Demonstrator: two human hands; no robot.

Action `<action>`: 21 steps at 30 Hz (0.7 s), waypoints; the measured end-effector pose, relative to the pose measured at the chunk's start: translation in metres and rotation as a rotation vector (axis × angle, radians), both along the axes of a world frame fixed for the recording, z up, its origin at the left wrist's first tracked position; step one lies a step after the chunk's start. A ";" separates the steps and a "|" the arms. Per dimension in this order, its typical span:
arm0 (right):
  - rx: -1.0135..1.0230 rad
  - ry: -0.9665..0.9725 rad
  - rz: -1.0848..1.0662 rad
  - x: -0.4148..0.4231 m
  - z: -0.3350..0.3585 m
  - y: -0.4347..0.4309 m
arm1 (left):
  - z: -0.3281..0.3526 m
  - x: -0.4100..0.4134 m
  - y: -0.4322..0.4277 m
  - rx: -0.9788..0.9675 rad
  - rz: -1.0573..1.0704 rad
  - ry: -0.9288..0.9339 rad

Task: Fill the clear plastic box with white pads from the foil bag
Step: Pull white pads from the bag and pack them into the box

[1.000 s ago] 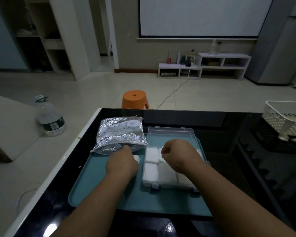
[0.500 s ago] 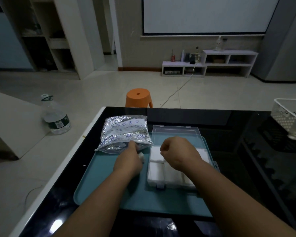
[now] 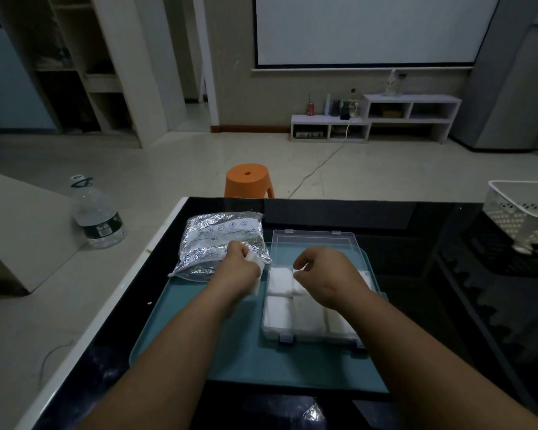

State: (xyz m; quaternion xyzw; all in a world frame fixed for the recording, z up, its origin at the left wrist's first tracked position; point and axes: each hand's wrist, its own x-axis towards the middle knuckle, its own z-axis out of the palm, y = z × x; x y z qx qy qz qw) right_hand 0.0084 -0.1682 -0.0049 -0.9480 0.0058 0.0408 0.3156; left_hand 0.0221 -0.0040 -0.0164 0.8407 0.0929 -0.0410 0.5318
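Observation:
A crinkled foil bag (image 3: 218,243) lies on the far left of a teal tray (image 3: 230,352). To its right stands the clear plastic box (image 3: 272,328), lid open toward the back, with several white pads (image 3: 278,280) packed inside. My left hand (image 3: 236,268) rests at the bag's near right corner, closed on a white pad (image 3: 254,261) that sticks out between its fingers. My right hand (image 3: 326,274) hovers over the box's middle and pinches the edge of a white pad (image 3: 298,272) between thumb and forefinger.
The tray sits on a black glossy table (image 3: 448,274) with a white left edge. A white perforated basket (image 3: 525,212) stands at the far right. On the floor beyond are an orange stool (image 3: 249,180) and a large water bottle (image 3: 95,215).
My left hand moved up from the tray to the bag's corner and now shows a white pad in its grip. My right hand stayed over the box.

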 end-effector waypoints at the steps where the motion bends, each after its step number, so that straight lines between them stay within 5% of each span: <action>1: 0.008 0.002 0.000 0.000 0.000 0.000 | 0.001 0.001 0.000 -0.015 0.018 -0.004; 13: 0.417 -0.011 -0.067 -0.004 0.009 0.001 | 0.007 -0.004 -0.007 -0.423 0.004 -0.003; 21: 0.341 0.036 -0.096 -0.011 0.015 -0.021 | 0.001 -0.010 -0.032 -0.321 -0.088 -0.085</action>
